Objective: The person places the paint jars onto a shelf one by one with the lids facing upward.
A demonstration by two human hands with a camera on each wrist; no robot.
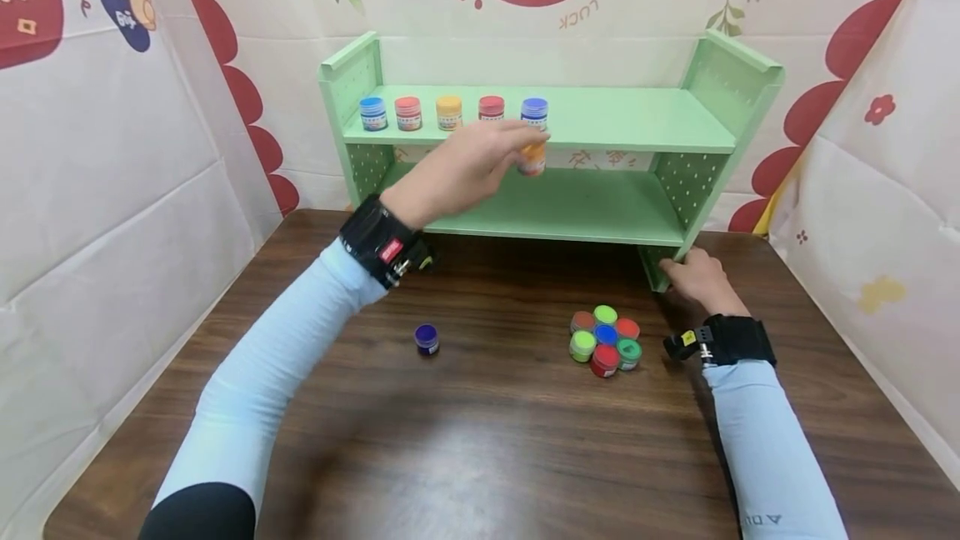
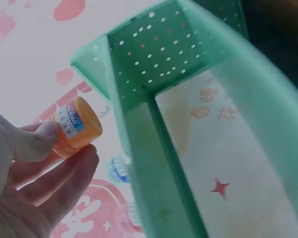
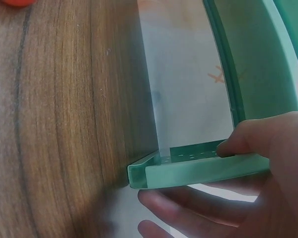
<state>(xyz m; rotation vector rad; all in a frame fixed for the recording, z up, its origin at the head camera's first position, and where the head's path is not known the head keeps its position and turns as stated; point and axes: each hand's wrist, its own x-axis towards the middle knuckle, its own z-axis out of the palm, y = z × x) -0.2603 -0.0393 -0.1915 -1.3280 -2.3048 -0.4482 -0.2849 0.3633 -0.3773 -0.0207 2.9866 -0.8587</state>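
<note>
My left hand (image 1: 468, 169) pinches a small orange paint jar (image 1: 534, 162) between thumb and fingers, in front of the upper shelf's front edge. In the left wrist view the jar (image 2: 82, 126) lies tilted, its white and blue label showing. Behind it, a jar with a blue lid (image 1: 535, 109) ends a row of jars on the green rack's upper board (image 1: 630, 119). My right hand (image 1: 703, 280) grips the rack's right leg low down; in the right wrist view the thumb is on the inner side of the green side panel (image 3: 208, 170), fingers around the outside.
Blue, red and yellow jars (image 1: 450, 113) stand along the upper board's left half. On the wooden table (image 1: 375, 440), a cluster of jars with green, red and blue lids (image 1: 605, 335) sits by my right wrist. A lone dark-blue jar (image 1: 427, 339) stands farther left. Printed cloth surrounds the table.
</note>
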